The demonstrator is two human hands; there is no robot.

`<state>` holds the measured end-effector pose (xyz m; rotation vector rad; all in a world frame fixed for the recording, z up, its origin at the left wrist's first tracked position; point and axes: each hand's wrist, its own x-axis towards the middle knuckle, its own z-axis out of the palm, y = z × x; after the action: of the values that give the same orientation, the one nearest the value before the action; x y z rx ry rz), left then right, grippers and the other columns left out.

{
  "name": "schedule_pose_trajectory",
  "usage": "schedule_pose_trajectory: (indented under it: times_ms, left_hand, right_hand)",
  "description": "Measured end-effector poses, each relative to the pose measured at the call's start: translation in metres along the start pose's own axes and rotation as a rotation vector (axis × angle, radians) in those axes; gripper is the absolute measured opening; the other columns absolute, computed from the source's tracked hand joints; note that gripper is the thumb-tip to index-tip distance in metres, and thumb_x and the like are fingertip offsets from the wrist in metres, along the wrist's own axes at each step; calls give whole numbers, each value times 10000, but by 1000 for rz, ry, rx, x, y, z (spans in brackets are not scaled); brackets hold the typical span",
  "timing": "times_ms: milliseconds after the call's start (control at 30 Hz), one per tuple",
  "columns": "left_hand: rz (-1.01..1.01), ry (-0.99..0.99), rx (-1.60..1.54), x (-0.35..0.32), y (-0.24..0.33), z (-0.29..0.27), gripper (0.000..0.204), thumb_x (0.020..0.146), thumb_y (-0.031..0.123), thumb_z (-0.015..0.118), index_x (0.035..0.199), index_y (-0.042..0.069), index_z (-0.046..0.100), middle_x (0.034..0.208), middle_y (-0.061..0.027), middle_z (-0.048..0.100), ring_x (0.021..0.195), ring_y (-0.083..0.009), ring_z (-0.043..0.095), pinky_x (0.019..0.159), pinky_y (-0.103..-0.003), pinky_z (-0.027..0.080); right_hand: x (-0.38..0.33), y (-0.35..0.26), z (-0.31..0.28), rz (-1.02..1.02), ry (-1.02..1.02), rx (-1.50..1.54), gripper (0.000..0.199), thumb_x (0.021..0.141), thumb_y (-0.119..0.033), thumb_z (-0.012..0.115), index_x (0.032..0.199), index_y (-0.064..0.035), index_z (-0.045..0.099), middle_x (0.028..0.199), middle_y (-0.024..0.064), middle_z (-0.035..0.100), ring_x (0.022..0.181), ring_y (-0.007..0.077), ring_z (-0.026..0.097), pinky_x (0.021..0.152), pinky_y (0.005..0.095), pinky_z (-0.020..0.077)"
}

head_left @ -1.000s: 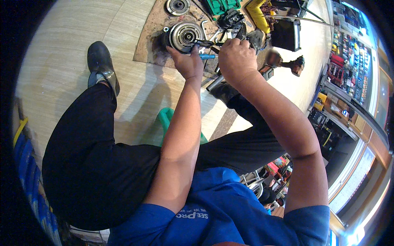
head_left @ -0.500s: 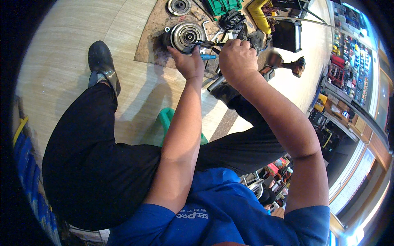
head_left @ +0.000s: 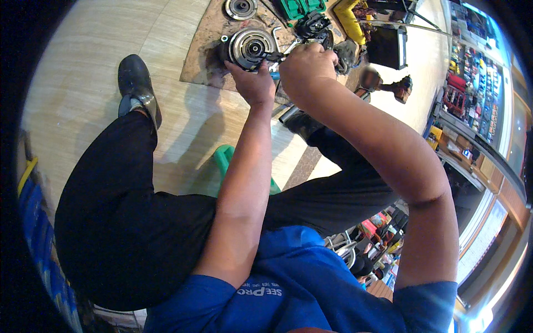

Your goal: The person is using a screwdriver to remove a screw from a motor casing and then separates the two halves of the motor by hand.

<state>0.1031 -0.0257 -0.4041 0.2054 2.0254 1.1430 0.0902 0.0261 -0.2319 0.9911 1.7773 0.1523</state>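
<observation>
On a worn board, a round metal pulley with concentric grooves faces up. My left hand is closed on its near rim, with the thumb at the left. Dark pliers reach from my right hand to the pulley's face, their tips near its centre. My right fingers are wrapped round the pliers' handles, which are mostly hidden under the hand. A blue-handled tool lies between the two hands, partly covered.
A second grooved disc lies farther back on the board. Wrenches, a green tool case, a yellow angled piece and a black box are beyond. A cordless power tool sits right. A green stool is below me.
My right hand has moved left, closer to the pulley, with the pliers, and now covers more of the blue-handled tool. My left hand and the pulley have barely shifted.
</observation>
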Motion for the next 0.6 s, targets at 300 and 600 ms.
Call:
schedule_pose_trajectory:
  times_ms: [300,600]
  left_hand:
    - [-1,-62,-142,-1,3,-1,999,759,125,839,1499,-110,210,1404,-296,498,1287,-398,530,1079,-425,428]
    - [26,53,-61,4,-12,10,990,714,275,871,1471,-22,307,1317,-246,599,1212,-388,592,1024,-423,461]
  right_hand:
    - [-1,6,-25,-70,-51,87,317,861,-172,675,1138,-26,720,1197,174,672,1156,345,617,911,498,519]
    - [0,7,-23,-84,-72,63,331,861,-171,676,1161,-35,713,1217,183,669,1171,376,612,911,589,508]
